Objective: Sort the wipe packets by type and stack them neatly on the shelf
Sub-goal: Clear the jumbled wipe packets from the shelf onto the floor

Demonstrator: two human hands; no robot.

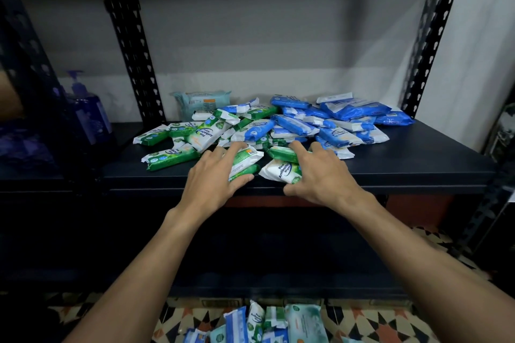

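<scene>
My left hand (pixel 220 175) is wrapped round a green packet (pixel 246 159) at the front of the shelf (pixel 418 166). My right hand (pixel 320 172) pinches a second green packet (pixel 279 170) just beside it (blue packets (pixel 348 111) heaped behind, to the right).

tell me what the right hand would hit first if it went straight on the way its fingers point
The right hand grips a green packet. Straight on, back and left, it would likely meet a blue packet mid-pile first; depth is unclear.
</scene>
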